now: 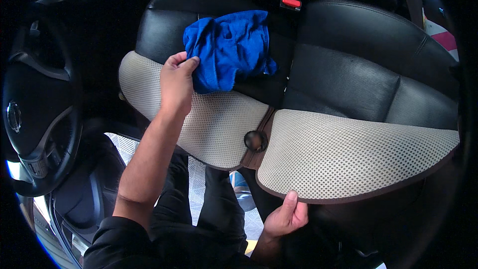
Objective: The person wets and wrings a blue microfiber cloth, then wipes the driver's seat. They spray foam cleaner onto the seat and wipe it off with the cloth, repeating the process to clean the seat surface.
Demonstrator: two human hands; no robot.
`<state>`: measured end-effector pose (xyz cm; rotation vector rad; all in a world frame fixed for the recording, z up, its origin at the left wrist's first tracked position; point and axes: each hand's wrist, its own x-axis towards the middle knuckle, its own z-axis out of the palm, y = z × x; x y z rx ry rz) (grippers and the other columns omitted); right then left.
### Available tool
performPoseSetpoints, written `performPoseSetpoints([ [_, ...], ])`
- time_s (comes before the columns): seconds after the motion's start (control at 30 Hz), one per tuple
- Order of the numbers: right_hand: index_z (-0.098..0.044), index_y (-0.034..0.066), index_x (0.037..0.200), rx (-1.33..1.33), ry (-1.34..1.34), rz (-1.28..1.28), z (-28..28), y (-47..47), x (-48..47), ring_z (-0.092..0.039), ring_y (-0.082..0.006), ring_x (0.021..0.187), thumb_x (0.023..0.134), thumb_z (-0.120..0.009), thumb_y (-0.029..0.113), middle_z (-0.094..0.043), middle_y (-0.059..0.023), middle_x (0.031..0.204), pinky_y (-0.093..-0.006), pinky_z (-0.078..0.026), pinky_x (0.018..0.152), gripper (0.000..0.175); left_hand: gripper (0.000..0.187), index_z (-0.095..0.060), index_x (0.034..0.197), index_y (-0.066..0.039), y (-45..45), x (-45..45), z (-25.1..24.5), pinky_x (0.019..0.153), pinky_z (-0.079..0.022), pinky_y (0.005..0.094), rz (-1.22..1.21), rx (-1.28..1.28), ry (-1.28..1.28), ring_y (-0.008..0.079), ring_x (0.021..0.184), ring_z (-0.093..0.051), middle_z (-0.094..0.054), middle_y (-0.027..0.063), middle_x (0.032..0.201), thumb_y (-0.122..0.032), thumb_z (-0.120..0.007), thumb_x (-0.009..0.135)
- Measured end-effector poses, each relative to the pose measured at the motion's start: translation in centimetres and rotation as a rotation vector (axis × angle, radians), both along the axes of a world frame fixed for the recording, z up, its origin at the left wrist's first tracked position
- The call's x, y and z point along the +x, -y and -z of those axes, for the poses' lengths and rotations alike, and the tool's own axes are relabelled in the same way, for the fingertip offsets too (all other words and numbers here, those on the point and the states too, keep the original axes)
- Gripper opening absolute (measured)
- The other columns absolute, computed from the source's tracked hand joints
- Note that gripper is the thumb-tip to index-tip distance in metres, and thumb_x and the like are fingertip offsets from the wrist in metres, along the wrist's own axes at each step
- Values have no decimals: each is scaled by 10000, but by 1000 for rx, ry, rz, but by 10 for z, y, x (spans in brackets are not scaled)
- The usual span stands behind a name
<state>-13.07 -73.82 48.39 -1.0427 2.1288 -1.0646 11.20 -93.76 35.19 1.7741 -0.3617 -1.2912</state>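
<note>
My left hand (177, 78) pinches the left edge of a crumpled blue cloth (231, 45) between thumb and fingers. The cloth lies over the black leather car seat (164, 33) and the upper edge of a beige mesh seat cover (220, 130). Lower down, my right hand (286, 215) grips the brown-trimmed edge of the mesh cover's backrest part (347, 153) with its thumb on top. A brown strip (257, 160) joins the two mesh parts, and a small round dark object (255, 141) rests on it.
A steering wheel (73, 119) stands at the left. A red seat-belt buckle (291, 3) sits beyond the seat. The black leather backrest (343, 74) fills the right. Below are the door's inner panel (82, 194) and a patterned light floor (196, 186).
</note>
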Motion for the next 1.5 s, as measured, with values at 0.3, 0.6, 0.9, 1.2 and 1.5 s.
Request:
performPoseSetpoints([
  [0.3, -714, -117, 1129, -35, 67, 52, -2, 3, 3, -686, -157, 843, 1044, -575, 57, -768, -170, 986, -249, -517, 740, 238, 244, -641, 1132, -24, -1, 5, 2, 812, -541, 274, 138, 180, 4, 115, 851, -641, -686, 31, 957, -230, -698, 1015],
  [0.6, -702, -146, 1093, -10, 41, 40, -3, 7, 0, -685, -164, 855, 1010, -560, 20, -760, -188, 997, -259, -523, 740, 234, 286, -713, 1129, 3, 15, 3, -26, 754, -578, 326, 812, 213, 855, 239, 816, -705, -728, 169, 956, -237, -566, 1082],
  [0.9, -700, -134, 1098, -11, 41, 27, -1, 7, -1, -706, -185, 850, 1008, -520, 32, -757, -193, 975, -263, -543, 737, 261, 731, -714, 1184, 32, 26, 26, -58, 798, -560, 341, 336, 120, 638, 229, 871, -701, -730, 165, 955, -648, -714, 915],
  [1.2, -699, -111, 1083, 33, 68, 48, -5, 10, 2, -711, -197, 851, 1023, -515, 47, -753, -195, 1005, -266, -546, 721, 249, 451, -719, 1207, -77, 31, 57, -79, 919, -560, 394, 448, 121, 223, 189, 975, -677, -709, 68, 1092, -469, -674, 988],
  [1.5, -737, -91, 1029, 113, -91, -47, -9, 15, -10, -710, -215, 825, 958, -566, 84, -763, -185, 967, -292, -530, 725, 255, 590, -656, 1199, -62, 42, -32, -102, 776, -540, 320, 505, -188, -76, 184, 900, -659, -669, 82, 1042, -567, -734, 906],
])
